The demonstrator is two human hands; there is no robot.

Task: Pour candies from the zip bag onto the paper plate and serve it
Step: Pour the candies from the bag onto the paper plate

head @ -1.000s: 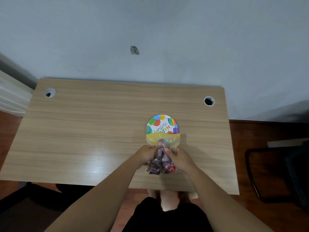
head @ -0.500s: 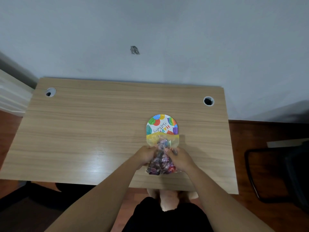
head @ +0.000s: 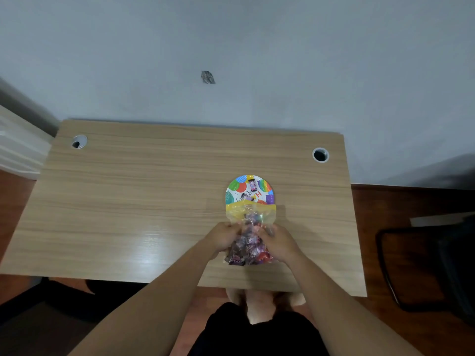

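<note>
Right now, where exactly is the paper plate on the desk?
In the head view, the paper plate lies right of the desk's centre, just beyond both hands, its near edge covered by the zip bag's yellow mouth.

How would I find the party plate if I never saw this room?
Look at the wooden desk against the grey wall. Right of its middle, just beyond the two hands holding a candy bag, lies the paper plate. It's the only round thing printed with bright balloons, already holding a few candies.

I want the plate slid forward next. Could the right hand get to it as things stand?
Probably not yet: the right hand and left hand both grip the candy bag, whose yellow mouth covers the plate's near edge.
</note>
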